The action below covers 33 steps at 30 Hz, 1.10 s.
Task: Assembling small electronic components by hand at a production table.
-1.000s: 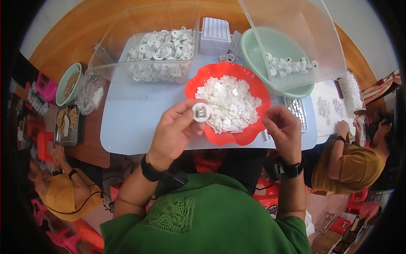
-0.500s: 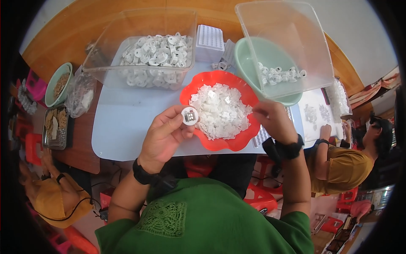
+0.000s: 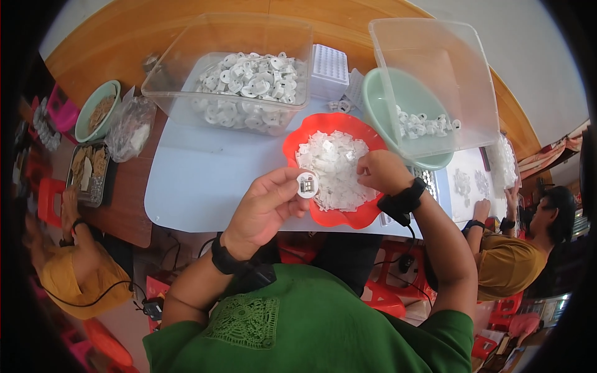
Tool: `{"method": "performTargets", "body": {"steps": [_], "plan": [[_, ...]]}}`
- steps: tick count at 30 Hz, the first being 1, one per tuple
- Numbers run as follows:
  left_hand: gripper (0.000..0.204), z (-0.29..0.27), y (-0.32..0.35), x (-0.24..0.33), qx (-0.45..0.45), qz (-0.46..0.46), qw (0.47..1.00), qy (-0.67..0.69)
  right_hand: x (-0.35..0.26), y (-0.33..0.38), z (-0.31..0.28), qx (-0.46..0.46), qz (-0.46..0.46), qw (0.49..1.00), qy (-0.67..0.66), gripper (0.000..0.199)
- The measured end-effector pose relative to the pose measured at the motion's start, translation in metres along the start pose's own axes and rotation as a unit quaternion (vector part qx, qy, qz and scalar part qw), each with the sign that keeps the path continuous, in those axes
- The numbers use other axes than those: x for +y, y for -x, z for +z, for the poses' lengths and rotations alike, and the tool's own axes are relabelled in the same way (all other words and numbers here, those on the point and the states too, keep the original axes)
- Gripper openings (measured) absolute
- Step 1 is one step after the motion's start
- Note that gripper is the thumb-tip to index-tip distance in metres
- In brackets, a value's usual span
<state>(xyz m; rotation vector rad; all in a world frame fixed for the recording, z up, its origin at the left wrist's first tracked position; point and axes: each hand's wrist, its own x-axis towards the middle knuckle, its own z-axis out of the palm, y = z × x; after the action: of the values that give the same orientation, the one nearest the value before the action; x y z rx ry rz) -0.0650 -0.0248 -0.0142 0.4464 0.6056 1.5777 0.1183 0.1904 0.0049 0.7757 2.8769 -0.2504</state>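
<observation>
My left hand [image 3: 264, 205] grips a small round white plastic part [image 3: 307, 185] between thumb and fingers. Dark and metallic details show on the part's face. It is held over the left edge of a red scalloped bowl [image 3: 303, 129]. Loose flat white plastic pieces [image 3: 339, 161] are heaped in that bowl. Bent over the right side of the heap, my right hand [image 3: 384, 174] has its fingers closed at the pieces; what they hold, if anything, is too small to make out.
Behind the bowl stands a clear bin [image 3: 186, 99] of white round parts. A white block with a dimpled top [image 3: 329, 64] and a tilted clear bin [image 3: 435, 37] over a green basin [image 3: 378, 102] are farther right. Co-workers sit at left and right.
My right hand has moved left from the bowl's right rim onto the white pieces. My left hand still holds the round part. The whole view has shifted slightly.
</observation>
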Motion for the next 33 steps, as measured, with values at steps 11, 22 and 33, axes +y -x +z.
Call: {"method": "performTargets", "body": {"steps": [11,22,33], "plan": [[0.026,0.006,-0.005,-0.004,-0.010,-0.009,1.000,0.007,0.003,0.000,-0.002,0.026,-0.033,0.992,-0.120,0.006],[0.027,0.008,-0.005,-0.006,-0.002,-0.010,1.000,0.000,0.002,-0.005,0.000,-0.003,-0.105,0.986,-0.130,0.014],[0.028,0.014,-0.005,-0.005,-0.036,-0.021,0.999,0.007,-0.034,0.035,-0.058,0.001,0.045,0.837,-0.546,0.008]]}}
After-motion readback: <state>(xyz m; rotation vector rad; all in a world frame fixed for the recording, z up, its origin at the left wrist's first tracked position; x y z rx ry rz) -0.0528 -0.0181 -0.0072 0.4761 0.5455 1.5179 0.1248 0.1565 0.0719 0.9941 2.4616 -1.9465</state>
